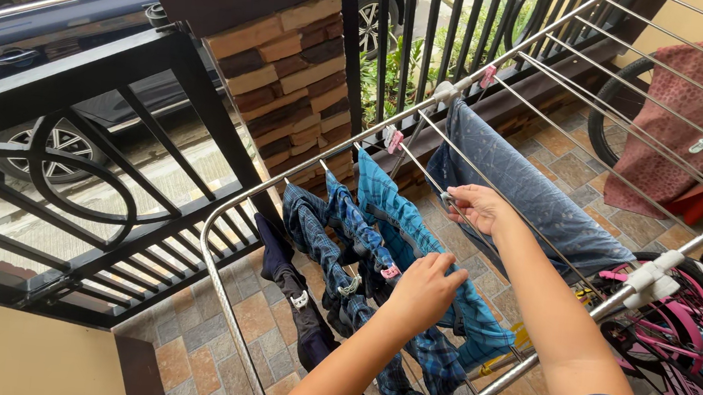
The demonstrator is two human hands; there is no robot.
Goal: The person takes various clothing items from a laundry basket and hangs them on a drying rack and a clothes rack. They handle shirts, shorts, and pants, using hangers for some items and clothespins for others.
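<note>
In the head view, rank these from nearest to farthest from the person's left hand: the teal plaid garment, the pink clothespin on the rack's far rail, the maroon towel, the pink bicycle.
1. Teal plaid garment: under the left hand, touching it.
2. Pink clothespin: up on the rack's far rail.
3. Pink bicycle: far right, beyond the rack's near rail.
4. Maroon towel: upper right, draped over the rods.

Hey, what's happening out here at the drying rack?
A person is at a metal drying rack with clothes hung over its bars. The left hand rests on a teal checked garment near a pink clothespin. The right hand pinches the edge of a grey-blue cloth on a bar. Darker plaid pieces hang alongside.
</note>
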